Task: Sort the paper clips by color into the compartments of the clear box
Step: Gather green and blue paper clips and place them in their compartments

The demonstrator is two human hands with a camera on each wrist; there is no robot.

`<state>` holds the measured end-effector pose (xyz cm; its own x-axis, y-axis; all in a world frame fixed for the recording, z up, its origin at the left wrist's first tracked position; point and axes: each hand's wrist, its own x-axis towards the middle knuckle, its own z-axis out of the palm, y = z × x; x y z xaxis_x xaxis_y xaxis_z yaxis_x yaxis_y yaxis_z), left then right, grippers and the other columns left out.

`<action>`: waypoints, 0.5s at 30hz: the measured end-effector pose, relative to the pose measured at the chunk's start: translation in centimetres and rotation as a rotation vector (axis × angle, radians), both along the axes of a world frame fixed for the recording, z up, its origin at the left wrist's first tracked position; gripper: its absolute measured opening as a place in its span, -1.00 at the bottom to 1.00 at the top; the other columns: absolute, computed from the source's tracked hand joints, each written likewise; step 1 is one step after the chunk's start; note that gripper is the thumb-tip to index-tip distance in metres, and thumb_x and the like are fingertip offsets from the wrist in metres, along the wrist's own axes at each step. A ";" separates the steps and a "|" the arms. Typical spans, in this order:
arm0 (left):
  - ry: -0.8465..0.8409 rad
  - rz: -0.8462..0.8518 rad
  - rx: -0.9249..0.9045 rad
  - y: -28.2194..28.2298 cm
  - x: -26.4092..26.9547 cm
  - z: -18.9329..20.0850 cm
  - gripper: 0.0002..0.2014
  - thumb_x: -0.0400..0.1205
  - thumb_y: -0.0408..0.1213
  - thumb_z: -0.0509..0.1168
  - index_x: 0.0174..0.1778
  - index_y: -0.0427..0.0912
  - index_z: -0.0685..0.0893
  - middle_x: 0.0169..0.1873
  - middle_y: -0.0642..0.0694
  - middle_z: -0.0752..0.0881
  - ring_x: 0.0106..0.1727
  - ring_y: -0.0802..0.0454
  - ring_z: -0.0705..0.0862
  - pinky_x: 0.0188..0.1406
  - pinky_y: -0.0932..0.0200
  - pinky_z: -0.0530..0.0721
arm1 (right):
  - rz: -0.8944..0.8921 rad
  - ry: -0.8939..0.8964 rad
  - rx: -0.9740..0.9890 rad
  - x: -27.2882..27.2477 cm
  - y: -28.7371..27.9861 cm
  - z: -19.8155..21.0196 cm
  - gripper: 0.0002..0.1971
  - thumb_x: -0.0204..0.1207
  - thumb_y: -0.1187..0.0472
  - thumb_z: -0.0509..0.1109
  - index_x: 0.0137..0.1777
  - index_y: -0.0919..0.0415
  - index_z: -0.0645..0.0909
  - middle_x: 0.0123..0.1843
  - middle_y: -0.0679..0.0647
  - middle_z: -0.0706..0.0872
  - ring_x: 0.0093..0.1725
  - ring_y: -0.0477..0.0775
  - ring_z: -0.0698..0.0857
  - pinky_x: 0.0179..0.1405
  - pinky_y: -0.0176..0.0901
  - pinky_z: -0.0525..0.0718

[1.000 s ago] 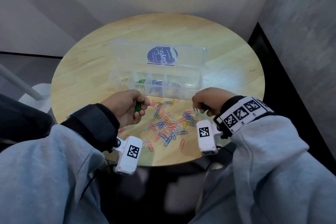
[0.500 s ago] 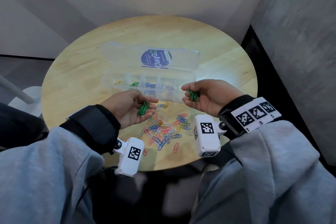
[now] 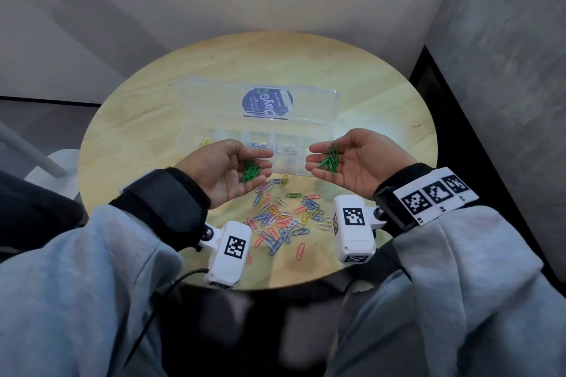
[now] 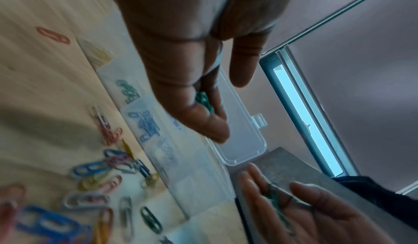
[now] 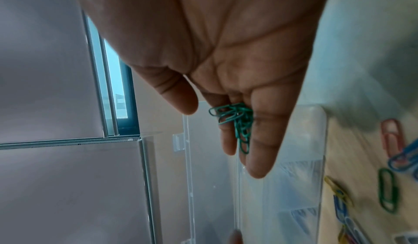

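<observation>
- The open lid [image 3: 309,101] of the clear box carries a round blue sticker [image 3: 267,102] with white letters, upside down from here; they seem to read "clayG". The smaller print beside them is too blurred to make out.
- The wrist bands and white camera housings bear only black-and-white square code patterns, no readable words.

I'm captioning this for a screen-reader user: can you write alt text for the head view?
Two upturned hands, left hand and right hand, each carry a small bunch of green paper clips in the palm, above an open clear box. Mixed coloured clips lie scattered on the round wooden table.
</observation>
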<state>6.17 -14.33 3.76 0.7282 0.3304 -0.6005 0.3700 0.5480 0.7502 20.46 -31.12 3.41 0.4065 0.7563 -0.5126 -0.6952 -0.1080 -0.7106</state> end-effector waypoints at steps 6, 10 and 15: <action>0.309 -0.425 0.725 -0.5 0.7 -1.1 -0.87 0.59 -0.34 0.29 -0.22 -0.08 0.69 -0.42 -0.04 0.45 -0.49 0.11 0.33 -0.61 0.38 0.29 | -0.011 -0.139 -0.095 0.0 0.3 -0.2 -0.76 0.58 0.30 0.07 -0.24 0.31 0.51 -0.35 0.16 0.52 -0.52 0.01 0.62 -0.55 -0.33 0.65; 0.346 -0.703 1.201 -3.0 2.5 -2.0 -0.85 0.53 -0.24 0.37 -0.04 0.05 0.77 -0.39 0.12 0.59 -0.39 0.23 0.53 -0.48 0.37 0.40 | 0.018 -0.226 -0.198 0.2 0.3 -0.5 -0.73 0.61 0.22 0.13 -0.35 0.18 0.41 -0.42 0.05 0.43 -0.56 -0.07 0.42 -0.64 -0.37 0.38; 0.444 -0.852 1.491 -4.1 4.6 -3.7 -0.69 0.58 -0.27 0.26 0.23 0.03 0.64 0.17 -0.02 0.68 0.19 -0.04 0.65 -0.12 0.25 0.47 | -0.033 -0.221 -0.198 0.7 0.2 -0.8 -0.72 0.63 0.19 0.12 -0.33 0.19 0.44 -0.42 0.06 0.43 -0.60 -0.08 0.41 -0.66 -0.36 0.37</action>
